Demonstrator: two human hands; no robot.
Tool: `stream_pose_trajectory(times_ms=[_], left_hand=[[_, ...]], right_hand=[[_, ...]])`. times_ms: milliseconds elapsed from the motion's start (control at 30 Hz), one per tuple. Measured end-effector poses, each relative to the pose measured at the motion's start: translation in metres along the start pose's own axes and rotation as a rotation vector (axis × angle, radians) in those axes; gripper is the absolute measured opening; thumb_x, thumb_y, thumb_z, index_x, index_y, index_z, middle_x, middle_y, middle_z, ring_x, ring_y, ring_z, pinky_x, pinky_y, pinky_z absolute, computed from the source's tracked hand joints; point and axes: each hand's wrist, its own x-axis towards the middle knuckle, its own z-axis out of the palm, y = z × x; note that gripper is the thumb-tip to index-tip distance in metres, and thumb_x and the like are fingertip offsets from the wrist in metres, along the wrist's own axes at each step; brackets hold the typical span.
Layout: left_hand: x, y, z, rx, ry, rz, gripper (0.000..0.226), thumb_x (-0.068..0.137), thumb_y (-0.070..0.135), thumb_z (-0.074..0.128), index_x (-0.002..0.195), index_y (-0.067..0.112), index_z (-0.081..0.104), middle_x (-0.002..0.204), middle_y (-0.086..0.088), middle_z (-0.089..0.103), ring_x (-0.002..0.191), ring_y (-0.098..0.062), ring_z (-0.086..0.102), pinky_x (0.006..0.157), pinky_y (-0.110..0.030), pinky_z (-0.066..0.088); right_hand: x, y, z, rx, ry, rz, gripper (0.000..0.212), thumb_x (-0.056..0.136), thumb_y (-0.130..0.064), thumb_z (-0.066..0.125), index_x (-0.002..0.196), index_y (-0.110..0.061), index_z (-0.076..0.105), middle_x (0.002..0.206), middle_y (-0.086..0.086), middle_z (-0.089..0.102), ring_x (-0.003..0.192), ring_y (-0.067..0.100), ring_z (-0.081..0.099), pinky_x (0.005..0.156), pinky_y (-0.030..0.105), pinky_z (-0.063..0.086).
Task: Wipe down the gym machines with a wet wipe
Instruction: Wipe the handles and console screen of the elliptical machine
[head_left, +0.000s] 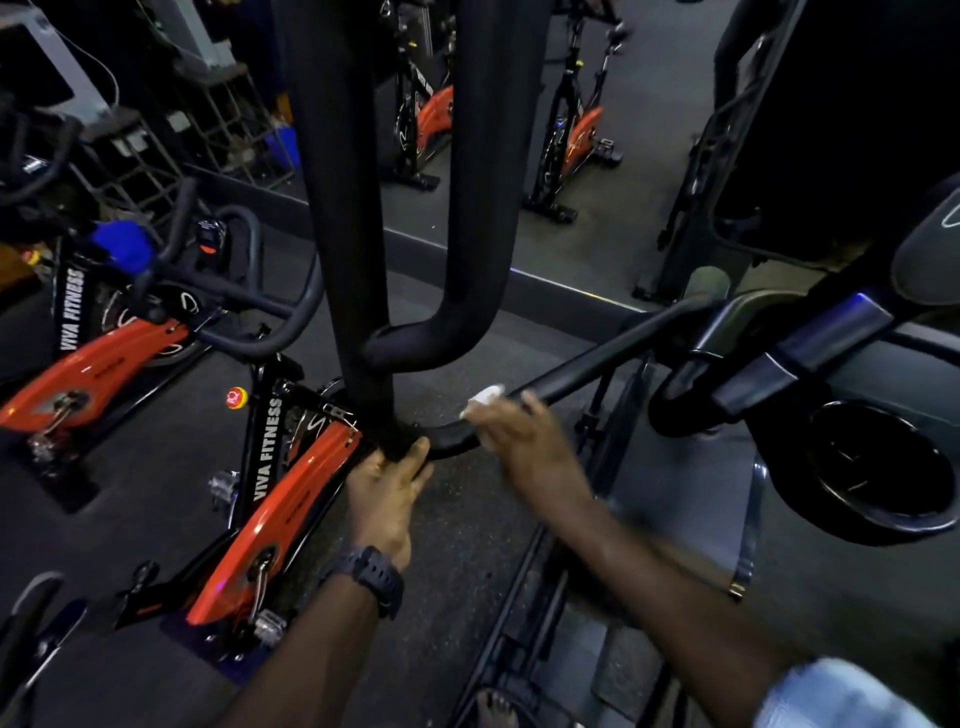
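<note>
Step in hand: wiping the machine's black handlebar, the tube that runs from the bend at 6 o'clock of the padded uprights up toward 2 o'clock.

Right hand is wrapped over the bar with the wet wipe bunched under its fingers; white edge of the wipe shows at the hand's 11 o'clock. Hand is motion-blurred, so probably mid-stroke.

Left hand grips the bend of the bar at the foot of the uprights, at 9 o'clock of the right hand, apparently steadying it. Watch on that wrist.

Orange spin bike stands at 8 o'clock of the hands, untouched.

Next move calls for: keeping the wipe pressed round the tube and running it along the bar toward 2 o'clock, then covering the bend under the left hand. My read only.
</note>
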Motion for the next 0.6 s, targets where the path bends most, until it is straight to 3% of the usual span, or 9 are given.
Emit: stream_pose_trajectory(times_ms=[100,167,233,300,333,367,467,533,600], left_hand=[[0.000,-0.006,0.002,-0.072,-0.018,-0.072,0.020,0.090,-0.004,0.060,0.109,-0.003,0.063,0.114,-0.016,0.066,0.111,-0.027,0.062,0.099,-0.040,0.049],[0.000,-0.015,0.014,-0.146,-0.031,-0.190,0.011,0.090,-0.006,0.058,0.099,-0.002,0.063,0.106,-0.018,0.066,0.106,-0.029,0.064,0.101,-0.042,0.048],[-0.003,-0.022,0.035,-0.261,-0.055,-0.303,0.011,0.093,-0.006,0.053,0.095,-0.001,0.063,0.099,-0.016,0.066,0.099,-0.026,0.064,0.096,-0.037,0.051],[-0.007,-0.024,0.056,-0.364,-0.114,-0.373,0.015,0.095,-0.004,0.049,0.100,0.000,0.063,0.097,-0.013,0.067,0.094,-0.021,0.064,0.086,-0.028,0.056],[-0.008,-0.025,0.063,-0.409,-0.136,-0.412,0.015,0.095,-0.003,0.049,0.100,-0.001,0.062,0.097,-0.014,0.067,0.094,-0.021,0.063,0.086,-0.028,0.056],[-0.009,-0.024,0.069,-0.457,-0.154,-0.453,0.014,0.096,-0.002,0.048,0.100,-0.003,0.061,0.098,-0.017,0.067,0.097,-0.023,0.063,0.091,-0.031,0.054],[-0.010,-0.020,0.078,-0.526,-0.189,-0.534,0.015,0.098,0.003,0.047,0.099,-0.008,0.058,0.104,-0.025,0.064,0.104,-0.032,0.061,0.106,-0.044,0.042],[-0.009,-0.018,0.084,-0.533,-0.196,-0.538,0.017,0.099,0.006,0.045,0.099,-0.007,0.056,0.102,-0.025,0.064,0.102,-0.032,0.061,0.106,-0.044,0.041],[-0.009,-0.019,0.086,-0.469,-0.208,-0.516,0.021,0.101,0.010,0.043,0.101,-0.006,0.057,0.102,-0.021,0.064,0.102,-0.030,0.060,0.097,-0.041,0.046]], right_hand=[[0.005,0.075,-0.018,-0.001,0.201,0.384,0.031,0.090,-0.007,0.052,0.116,-0.019,0.063,0.114,0.004,0.069,0.116,0.021,0.059,0.112,0.036,0.023],[0.009,0.067,-0.014,0.022,0.224,0.464,0.030,0.088,-0.002,0.053,0.113,-0.013,0.066,0.112,0.008,0.069,0.113,0.027,0.060,0.106,0.047,0.037],[0.011,0.024,-0.001,0.080,0.096,0.275,0.034,0.088,-0.001,0.050,0.117,-0.010,0.065,0.117,0.011,0.066,0.111,0.033,0.058,0.097,0.051,0.045],[0.001,0.002,0.003,0.086,-0.001,-0.018,0.041,0.087,-0.010,0.045,0.124,-0.008,0.063,0.126,0.010,0.063,0.120,0.030,0.055,0.107,0.047,0.037],[0.000,0.012,-0.003,0.041,-0.005,-0.079,0.042,0.087,-0.012,0.044,0.124,-0.008,0.063,0.128,0.009,0.063,0.122,0.027,0.055,0.109,0.043,0.031],[0.001,0.032,-0.009,-0.008,0.031,-0.031,0.039,0.089,-0.012,0.044,0.122,-0.009,0.064,0.126,0.009,0.064,0.122,0.025,0.055,0.110,0.040,0.028],[0.001,0.088,-0.030,-0.003,0.195,0.406,0.026,0.092,-0.008,0.053,0.112,-0.008,0.068,0.118,0.012,0.068,0.116,0.030,0.061,0.105,0.041,0.034],[0.004,0.080,-0.020,0.045,0.220,0.360,0.033,0.083,0.005,0.062,0.115,-0.005,0.067,0.121,0.014,0.067,0.115,0.033,0.061,0.104,0.047,0.038],[0.001,0.048,-0.010,0.075,0.039,0.163,0.043,0.084,0.005,0.054,0.125,-0.006,0.061,0.132,0.013,0.060,0.124,0.032,0.055,0.108,0.051,0.038]])
